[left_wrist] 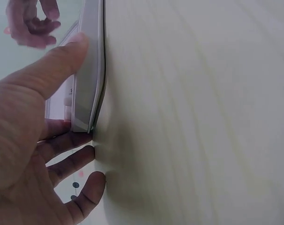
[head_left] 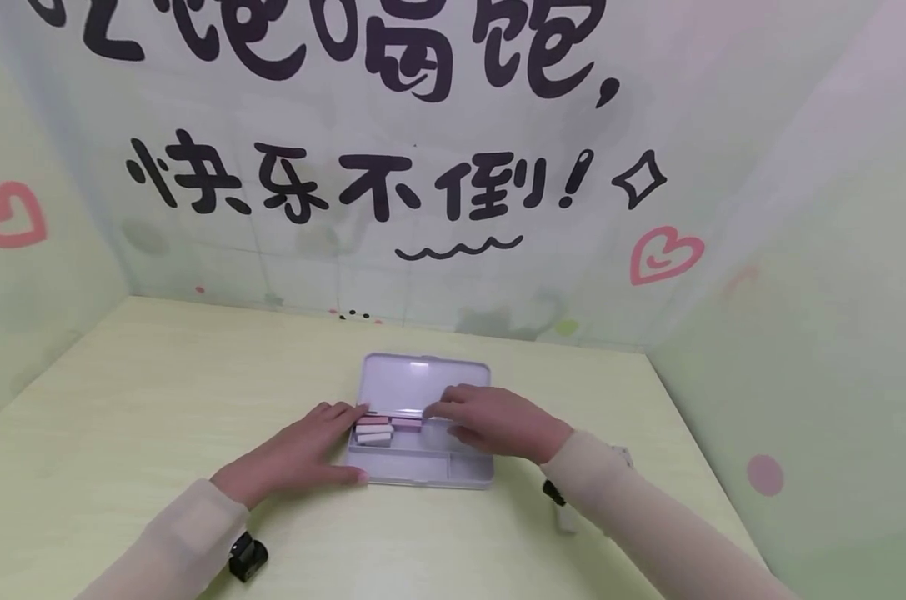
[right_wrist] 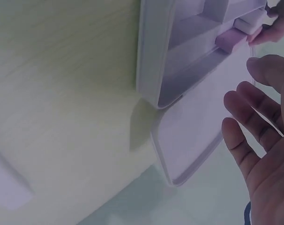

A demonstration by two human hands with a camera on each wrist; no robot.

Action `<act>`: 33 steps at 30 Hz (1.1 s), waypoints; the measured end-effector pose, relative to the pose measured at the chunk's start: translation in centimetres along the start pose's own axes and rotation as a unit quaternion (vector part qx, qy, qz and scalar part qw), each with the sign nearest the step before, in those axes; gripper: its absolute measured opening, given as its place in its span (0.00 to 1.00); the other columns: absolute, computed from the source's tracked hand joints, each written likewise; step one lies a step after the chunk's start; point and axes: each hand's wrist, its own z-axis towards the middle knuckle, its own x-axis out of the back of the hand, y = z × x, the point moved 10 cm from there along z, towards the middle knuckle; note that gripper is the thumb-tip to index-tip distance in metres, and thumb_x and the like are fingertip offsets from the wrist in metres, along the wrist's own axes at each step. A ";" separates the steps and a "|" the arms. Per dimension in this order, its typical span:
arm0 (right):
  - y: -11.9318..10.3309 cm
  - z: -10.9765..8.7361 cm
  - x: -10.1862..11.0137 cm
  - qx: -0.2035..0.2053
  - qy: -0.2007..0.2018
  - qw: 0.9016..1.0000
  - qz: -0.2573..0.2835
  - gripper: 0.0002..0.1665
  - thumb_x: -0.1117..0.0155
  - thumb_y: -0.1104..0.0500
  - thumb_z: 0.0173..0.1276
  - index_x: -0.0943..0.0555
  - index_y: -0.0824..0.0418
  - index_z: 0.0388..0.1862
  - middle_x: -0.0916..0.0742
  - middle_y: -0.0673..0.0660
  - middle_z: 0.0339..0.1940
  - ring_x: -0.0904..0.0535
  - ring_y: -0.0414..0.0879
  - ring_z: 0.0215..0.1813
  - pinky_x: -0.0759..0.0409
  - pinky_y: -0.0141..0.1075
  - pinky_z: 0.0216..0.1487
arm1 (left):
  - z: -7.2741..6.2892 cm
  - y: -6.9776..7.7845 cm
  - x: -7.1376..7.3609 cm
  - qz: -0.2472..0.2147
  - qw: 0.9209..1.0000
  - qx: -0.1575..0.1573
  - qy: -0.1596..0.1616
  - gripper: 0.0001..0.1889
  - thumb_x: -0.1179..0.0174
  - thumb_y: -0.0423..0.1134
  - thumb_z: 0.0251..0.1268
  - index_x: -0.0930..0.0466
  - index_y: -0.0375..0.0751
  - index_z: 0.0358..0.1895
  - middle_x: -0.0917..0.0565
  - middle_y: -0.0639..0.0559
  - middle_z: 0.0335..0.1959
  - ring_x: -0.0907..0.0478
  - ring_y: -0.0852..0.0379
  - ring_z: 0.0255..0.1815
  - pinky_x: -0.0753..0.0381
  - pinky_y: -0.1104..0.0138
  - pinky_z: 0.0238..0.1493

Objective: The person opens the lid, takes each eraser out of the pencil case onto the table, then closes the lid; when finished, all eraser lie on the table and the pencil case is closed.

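Observation:
A lilac pencil case [head_left: 400, 465] lies on the table with its lid [head_left: 392, 379] folded back. In its rear compartment, toward the left end, sit several small pink blocks [head_left: 406, 425] and white blocks [head_left: 373, 437], perhaps erasers. My left hand [head_left: 302, 450] holds the case at its left end, thumb against the front wall and fingers around the rear left corner. Over the right part of the case hovers my right hand [head_left: 507, 421], fingers loosely bent. Between its thumb and fingers nothing shows in the right wrist view.
A white object [head_left: 565, 518] lies on the table partly under my right forearm. The front of the case has a long compartment and a small one at right. Printed walls [head_left: 422, 275] close in the table [head_left: 197, 358] at the back and both sides.

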 end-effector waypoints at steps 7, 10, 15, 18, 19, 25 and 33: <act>-1.9 3.7 -1.2 0.038 -0.036 0.997 -0.062 0.26 0.34 0.61 0.75 0.20 0.42 0.68 0.12 0.47 0.50 0.17 0.42 0.46 0.15 0.30 0.46 | 0.0 -0.2 0.2 -0.003 1.000 -0.005 0.007 0.53 0.27 0.65 0.57 0.36 0.36 0.79 0.22 0.42 0.71 0.26 0.44 0.66 0.21 0.44 0.68; -2.2 4.6 -1.6 0.044 -0.041 0.995 -0.080 0.25 0.35 0.60 0.76 0.21 0.40 0.68 0.13 0.46 0.49 0.17 0.41 0.47 0.16 0.29 0.46 | 0.0 -0.4 0.1 -0.004 1.000 -0.006 0.008 0.53 0.28 0.66 0.57 0.35 0.37 0.79 0.22 0.43 0.71 0.26 0.45 0.66 0.20 0.44 0.67; -1.8 5.3 -2.8 0.037 -0.062 0.994 -0.078 0.26 0.37 0.59 0.78 0.22 0.38 0.70 0.14 0.45 0.51 0.18 0.39 0.49 0.15 0.28 0.48 | 0.0 -0.7 -0.1 -0.006 1.000 -0.006 0.008 0.53 0.29 0.67 0.58 0.36 0.37 0.80 0.23 0.44 0.71 0.27 0.45 0.65 0.20 0.45 0.67; -1.6 5.6 -3.4 0.029 -0.075 0.994 -0.077 0.26 0.38 0.60 0.79 0.24 0.39 0.70 0.15 0.44 0.52 0.19 0.38 0.49 0.16 0.27 0.49 | 0.1 -0.8 -0.3 -0.007 1.000 -0.005 0.006 0.53 0.29 0.67 0.58 0.36 0.37 0.80 0.23 0.44 0.71 0.27 0.46 0.66 0.20 0.45 0.67; -1.7 5.7 -3.6 0.031 -0.076 0.993 -0.082 0.25 0.38 0.61 0.79 0.24 0.40 0.70 0.15 0.44 0.52 0.19 0.38 0.49 0.16 0.27 0.50 | 0.1 -0.8 -0.3 -0.006 1.000 -0.006 0.006 0.53 0.29 0.67 0.58 0.36 0.37 0.80 0.23 0.44 0.71 0.27 0.45 0.66 0.20 0.45 0.67; -2.5 6.3 -3.9 0.048 -0.075 0.984 -0.155 0.19 0.40 0.62 0.80 0.25 0.46 0.64 0.16 0.43 0.53 0.20 0.38 0.50 0.16 0.27 0.51 | 0.0 -0.6 -0.2 -0.009 1.000 -0.010 0.009 0.53 0.29 0.66 0.59 0.36 0.36 0.79 0.23 0.43 0.71 0.27 0.44 0.67 0.21 0.44 0.67; -3.1 6.6 -3.7 0.045 -0.093 0.976 -0.193 0.16 0.40 0.61 0.79 0.26 0.49 0.61 0.16 0.44 0.49 0.18 0.38 0.45 0.15 0.27 0.46 | 0.0 -0.3 0.0 -0.010 1.000 -0.015 0.011 0.53 0.29 0.67 0.59 0.35 0.37 0.79 0.23 0.42 0.71 0.26 0.43 0.67 0.20 0.43 0.66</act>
